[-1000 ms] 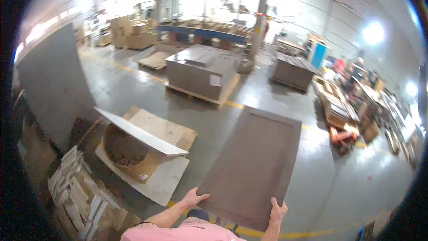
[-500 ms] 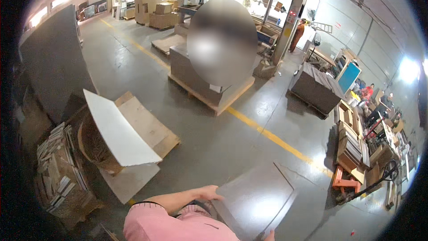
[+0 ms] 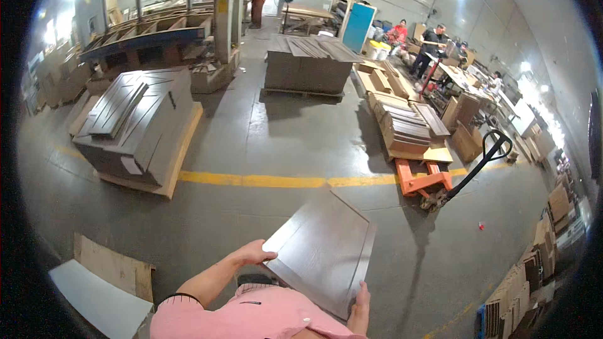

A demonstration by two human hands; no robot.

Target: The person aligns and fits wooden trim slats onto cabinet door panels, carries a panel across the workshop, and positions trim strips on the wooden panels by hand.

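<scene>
A flat brown-grey panel (image 3: 320,248) with a raised border, like a cabinet door, is held out before me, tilted, above the floor. My left hand (image 3: 256,253) grips its left edge, thumb over the top face and the other fingers hidden beneath. On the opposite edge my right hand (image 3: 360,309) is closed on the panel's near right side, its fingers partly out of sight. Light glares off the panel's smooth face.
A pallet stack of brown panels (image 3: 135,125) stands at left, another stack (image 3: 308,66) farther ahead. An orange pallet jack (image 3: 422,179) carries boards at right. Low at left lies a white sheet (image 3: 100,298). Several people work in the background; stacked boards (image 3: 527,276) line the right.
My view has swung to the right, bringing the pallet jack nearer the middle. The panel stays in both hands, and more of my right hand shows.
</scene>
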